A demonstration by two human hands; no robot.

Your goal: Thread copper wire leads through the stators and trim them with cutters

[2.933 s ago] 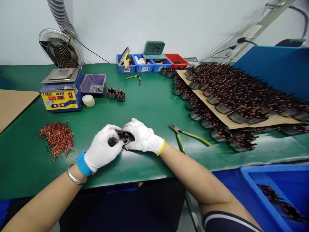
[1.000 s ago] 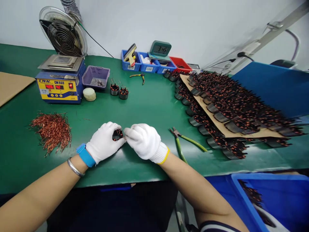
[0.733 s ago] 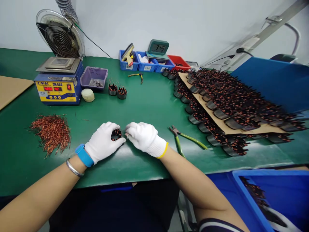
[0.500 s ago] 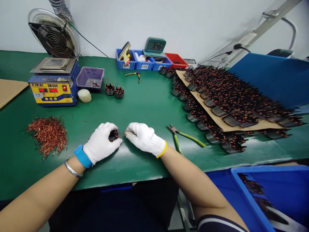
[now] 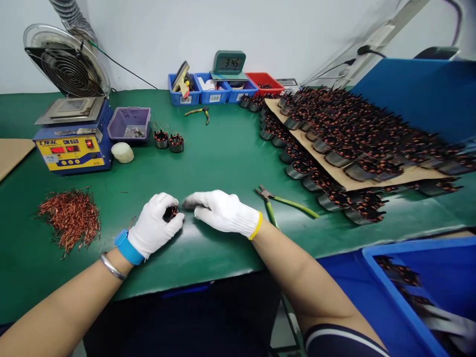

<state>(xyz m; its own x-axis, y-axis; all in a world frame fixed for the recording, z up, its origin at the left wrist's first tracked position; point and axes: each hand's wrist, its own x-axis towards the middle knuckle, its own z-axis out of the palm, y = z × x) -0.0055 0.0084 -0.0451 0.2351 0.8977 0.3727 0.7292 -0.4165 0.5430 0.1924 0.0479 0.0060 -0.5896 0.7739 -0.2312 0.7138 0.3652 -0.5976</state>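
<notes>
In white gloves, both my hands work low over the green table. My left hand (image 5: 156,222) is wrapped round a motor stator (image 5: 171,213) with copper windings, its open top facing up and its sides mostly covered by the fingers. Just to the right, my right hand (image 5: 222,210) has its forefinger stretched toward the stator and the thumb apart below; the fingertips are smeared by motion, and nothing shows between them. Green-handled cutting pliers (image 5: 268,196) lie open to the right of that hand. Two more stators (image 5: 161,139) stand behind, beside a purple tray (image 5: 129,124).
A heap of copper wire scraps (image 5: 70,218) lies at left, before a blue-yellow solder pot unit (image 5: 70,151). Many stators (image 5: 345,129) fill the right side, stacked on cardboard (image 5: 316,153). Small bins (image 5: 186,96) and a clock (image 5: 229,62) line the wall. A blue crate (image 5: 390,292) sits lower right.
My right hand has loosened from a pinch, its forefinger now reaching out toward the stator. The left hand keeps its hold. The whole view has shifted slightly.
</notes>
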